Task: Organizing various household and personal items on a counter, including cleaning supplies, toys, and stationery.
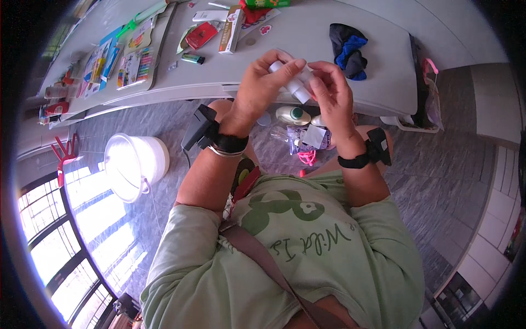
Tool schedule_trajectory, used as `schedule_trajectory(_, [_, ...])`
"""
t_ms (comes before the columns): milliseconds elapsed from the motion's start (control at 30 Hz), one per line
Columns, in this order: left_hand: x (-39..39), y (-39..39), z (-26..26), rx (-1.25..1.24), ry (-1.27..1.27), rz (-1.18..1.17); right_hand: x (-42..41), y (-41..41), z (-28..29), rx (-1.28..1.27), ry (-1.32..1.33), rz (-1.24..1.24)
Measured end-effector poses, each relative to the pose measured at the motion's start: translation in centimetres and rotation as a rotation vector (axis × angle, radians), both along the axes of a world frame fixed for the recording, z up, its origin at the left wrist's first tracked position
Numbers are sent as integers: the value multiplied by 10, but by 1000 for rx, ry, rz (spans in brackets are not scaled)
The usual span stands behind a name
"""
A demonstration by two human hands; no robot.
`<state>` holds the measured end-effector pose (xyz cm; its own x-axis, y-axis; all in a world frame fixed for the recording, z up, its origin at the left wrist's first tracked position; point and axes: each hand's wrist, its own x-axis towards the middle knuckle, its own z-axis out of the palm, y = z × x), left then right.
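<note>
Both hands meet above the front edge of a grey-white table [304, 24]. My left hand [263, 76] grips a small white bottle [292, 83] with a narrower white end that points down and to the right. The fingers of my right hand [333, 88] are bent close against the bottle's right side; whether they hold its body or some small part cannot be told. Behind the hands, to the right, a crumpled black and blue cloth [349, 51] lies on the table. A long narrow box [231, 31] lies to their upper left.
On the table are a lighter [192, 58], a red packet [201, 35] and a set of coloured pens [144, 63]. On the tiled floor stand a white bucket [158, 160] and, between the knees, a white bottle with a green cap [293, 115] beside a purple plastic pack [294, 140].
</note>
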<state>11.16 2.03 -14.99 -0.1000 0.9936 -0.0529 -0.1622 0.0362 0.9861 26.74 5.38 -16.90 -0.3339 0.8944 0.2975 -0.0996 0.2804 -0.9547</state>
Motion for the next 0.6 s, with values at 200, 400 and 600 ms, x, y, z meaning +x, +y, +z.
schedule_trajectory(200, [-3,1,-3,133,-44,76,21,8,7,-619,114,433])
schedule_trajectory(400, [-2,1,-7,47,47,48,16,12,-3,-230,72,218])
schedule_trajectory(600, [-4,1,-12,61,95,60,24,19,-2,-158,73,118])
